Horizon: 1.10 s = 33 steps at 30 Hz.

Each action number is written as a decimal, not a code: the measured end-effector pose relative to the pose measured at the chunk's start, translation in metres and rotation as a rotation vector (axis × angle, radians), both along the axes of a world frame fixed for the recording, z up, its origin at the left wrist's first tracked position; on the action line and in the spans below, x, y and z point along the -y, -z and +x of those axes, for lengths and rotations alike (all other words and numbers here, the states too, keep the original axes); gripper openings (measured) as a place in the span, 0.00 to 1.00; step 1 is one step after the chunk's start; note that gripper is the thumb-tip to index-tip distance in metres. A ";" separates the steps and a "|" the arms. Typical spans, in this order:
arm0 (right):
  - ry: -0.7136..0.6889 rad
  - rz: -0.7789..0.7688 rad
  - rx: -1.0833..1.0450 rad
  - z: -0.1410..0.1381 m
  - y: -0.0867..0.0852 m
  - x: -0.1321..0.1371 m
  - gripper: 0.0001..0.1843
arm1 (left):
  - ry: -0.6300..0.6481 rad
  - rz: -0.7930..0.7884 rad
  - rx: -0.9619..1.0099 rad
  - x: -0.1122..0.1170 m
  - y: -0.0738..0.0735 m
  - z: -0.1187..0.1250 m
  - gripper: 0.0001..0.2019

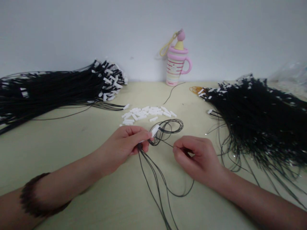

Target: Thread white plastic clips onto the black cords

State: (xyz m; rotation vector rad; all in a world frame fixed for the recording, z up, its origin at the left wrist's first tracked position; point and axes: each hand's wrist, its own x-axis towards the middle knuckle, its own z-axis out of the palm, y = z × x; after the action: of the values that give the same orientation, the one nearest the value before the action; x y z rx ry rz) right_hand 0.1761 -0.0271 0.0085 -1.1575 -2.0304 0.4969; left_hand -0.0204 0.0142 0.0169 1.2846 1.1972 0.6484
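Observation:
My left hand is closed in a pinch on a small white plastic tag and on several thin black cords that trail toward me over the table. A loop of those cords lies just beyond the fingers. My right hand is closed too, pinching the end of one black cord that points at the tag. The two hands are a short gap apart above the pale yellow table.
A pile of loose white tags lies beyond the hands. A big bundle of black cords with white tags sits far left, another bundle at right. A pink striped cup stands by the wall. Clear plastic bag far right.

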 end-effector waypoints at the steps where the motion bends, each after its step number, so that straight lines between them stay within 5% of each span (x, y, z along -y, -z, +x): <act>1: -0.004 -0.005 0.003 0.000 0.001 -0.001 0.08 | -0.011 0.034 -0.016 0.001 0.000 0.000 0.12; 9: -0.126 0.045 0.053 -0.007 0.009 0.000 0.07 | 0.101 0.318 -0.221 0.018 0.001 0.007 0.14; 22: -0.155 0.070 0.170 -0.013 0.015 0.009 0.09 | 0.223 0.293 -0.236 0.025 0.006 0.006 0.10; 28: -0.139 0.032 0.020 -0.011 0.013 0.004 0.10 | 0.152 0.310 -0.203 0.019 0.000 0.008 0.11; 33: -0.199 -0.160 -0.165 -0.003 0.012 -0.009 0.09 | -0.060 0.405 -0.111 0.012 -0.021 -0.003 0.11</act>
State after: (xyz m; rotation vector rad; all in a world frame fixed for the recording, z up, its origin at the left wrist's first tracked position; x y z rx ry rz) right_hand 0.1729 -0.0176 -0.0036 -0.9752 -1.9994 0.8395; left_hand -0.0233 0.0026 0.0377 1.6440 1.2369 0.9062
